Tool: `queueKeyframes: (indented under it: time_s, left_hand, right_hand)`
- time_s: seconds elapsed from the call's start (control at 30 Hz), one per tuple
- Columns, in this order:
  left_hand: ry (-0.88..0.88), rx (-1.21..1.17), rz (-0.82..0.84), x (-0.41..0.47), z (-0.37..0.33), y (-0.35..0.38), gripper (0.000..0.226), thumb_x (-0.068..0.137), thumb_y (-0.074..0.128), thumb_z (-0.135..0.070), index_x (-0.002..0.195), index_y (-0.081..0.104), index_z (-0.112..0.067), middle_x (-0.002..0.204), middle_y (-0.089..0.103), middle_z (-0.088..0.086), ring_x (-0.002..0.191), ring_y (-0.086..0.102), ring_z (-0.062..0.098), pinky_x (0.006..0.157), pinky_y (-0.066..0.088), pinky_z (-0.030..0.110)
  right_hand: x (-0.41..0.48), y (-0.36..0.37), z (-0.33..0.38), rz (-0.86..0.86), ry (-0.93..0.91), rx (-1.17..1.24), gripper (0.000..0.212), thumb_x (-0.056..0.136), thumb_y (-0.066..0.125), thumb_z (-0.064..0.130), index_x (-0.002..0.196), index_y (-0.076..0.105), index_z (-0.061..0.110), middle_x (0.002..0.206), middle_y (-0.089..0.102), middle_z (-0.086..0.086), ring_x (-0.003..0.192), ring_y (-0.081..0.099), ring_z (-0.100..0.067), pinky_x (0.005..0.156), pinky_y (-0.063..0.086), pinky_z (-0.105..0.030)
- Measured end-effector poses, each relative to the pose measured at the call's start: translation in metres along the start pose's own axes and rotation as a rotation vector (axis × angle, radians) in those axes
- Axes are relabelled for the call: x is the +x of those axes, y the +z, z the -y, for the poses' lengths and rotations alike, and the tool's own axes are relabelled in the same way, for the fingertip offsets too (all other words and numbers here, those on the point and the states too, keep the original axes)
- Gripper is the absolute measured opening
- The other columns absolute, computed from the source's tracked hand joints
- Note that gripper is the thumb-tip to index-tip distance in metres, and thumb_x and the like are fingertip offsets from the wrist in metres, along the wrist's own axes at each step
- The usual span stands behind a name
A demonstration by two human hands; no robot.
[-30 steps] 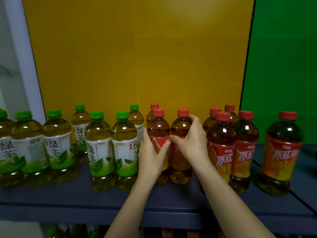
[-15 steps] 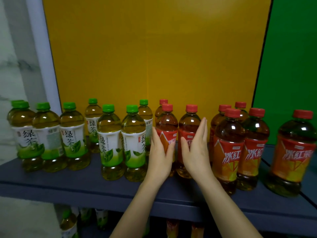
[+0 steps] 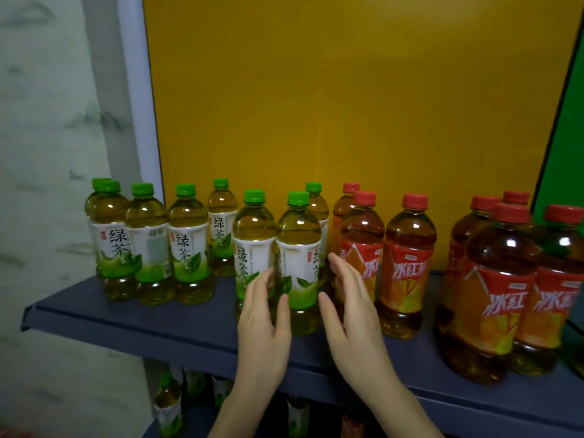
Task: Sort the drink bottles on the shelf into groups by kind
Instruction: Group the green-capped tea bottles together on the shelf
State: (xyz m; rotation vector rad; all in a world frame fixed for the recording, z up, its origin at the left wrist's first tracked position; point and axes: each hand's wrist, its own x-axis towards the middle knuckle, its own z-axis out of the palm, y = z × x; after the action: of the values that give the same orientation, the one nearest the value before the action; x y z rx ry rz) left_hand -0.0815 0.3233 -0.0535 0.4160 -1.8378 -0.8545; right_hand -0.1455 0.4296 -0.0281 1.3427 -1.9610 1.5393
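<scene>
The front green tea bottle (image 3: 297, 235) stands upright on the shelf (image 3: 158, 317), long axis vertical, green cap up, right at the seam where the green-capped group meets the red-capped one. It sits straight ahead of you, between your two hands. Your left hand (image 3: 264, 324) is at its lower left, fingers straight and spread, thumb over the lower label; can't tell if it makes contact. Your right hand (image 3: 350, 314) is just beside its right flank, also flat and spread, palm facing in, gripping nothing. Left looks the nearer, judging by the thumb. Close against its left side, seemingly touching, is a second green tea bottle (image 3: 253, 229), partly behind your left fingers. Just to its right, behind your right fingers, is an iced red tea bottle (image 3: 363, 229). A grasp likely means closing inward from both sides, or nudging it leftward, away from the reds. Further out: more green tea to the left, more red tea to the right, yellow back panel (image 3: 316, 90) behind.
</scene>
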Motion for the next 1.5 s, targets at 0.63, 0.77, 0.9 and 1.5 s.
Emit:
queueKeyframes:
  time_s: [0.63, 0.77, 0.9, 1.5]
  left_hand:
    - [-0.391, -0.331, 0.539, 0.106, 0.043, 0.013, 0.049, 0.101, 0.031, -0.033, 0.147, 0.023, -0.018, 0.154, 0.025, 0.002, 0.141, 0.023, 0.018, 0.113, 0.020, 0.034]
    - [-0.415, -0.296, 0.544, 0.129, 0.051, 0.034, 0.050, 0.095, 0.047, -0.017, 0.142, 0.030, -0.011, 0.145, 0.040, 0.009, 0.132, 0.039, 0.024, 0.108, 0.035, 0.037]
    - [-0.498, -0.282, 0.607, 0.141, 0.058, 0.054, 0.054, 0.087, 0.059, -0.010, 0.136, 0.037, -0.010, 0.135, 0.050, 0.007, 0.124, 0.047, 0.024, 0.095, 0.043, 0.033]
    - [-0.487, -0.203, 0.422, 0.130, 0.068, 0.045, 0.073, 0.074, 0.074, -0.010, 0.131, 0.030, 0.000, 0.137, 0.039, 0.017, 0.128, 0.039, 0.030, 0.108, 0.034, 0.042]
  right_hand:
    - [0.042, 0.071, -0.028, -0.116, 0.419, -0.034, 0.068, 0.077, 0.072, 0.029, 0.131, 0.032, 0.019, 0.129, 0.044, 0.001, 0.117, 0.043, -0.008, 0.096, 0.039, -0.020]
    - [0.049, 0.083, -0.033, -0.154, 0.433, -0.049, 0.064, 0.082, 0.068, 0.027, 0.125, 0.020, 0.028, 0.129, 0.047, 0.001, 0.117, 0.049, -0.014, 0.098, 0.044, -0.034]
    - [0.053, 0.088, -0.036, -0.209, 0.431, -0.052, 0.073, 0.084, 0.065, 0.027, 0.138, 0.016, 0.019, 0.136, 0.043, -0.003, 0.122, 0.045, -0.016, 0.102, 0.041, -0.035]
    - [0.068, 0.083, -0.047, -0.145, 0.517, 0.052, 0.083, 0.083, 0.063, 0.007, 0.143, 0.007, 0.012, 0.141, 0.034, -0.007, 0.128, 0.037, -0.018, 0.108, 0.035, -0.037]
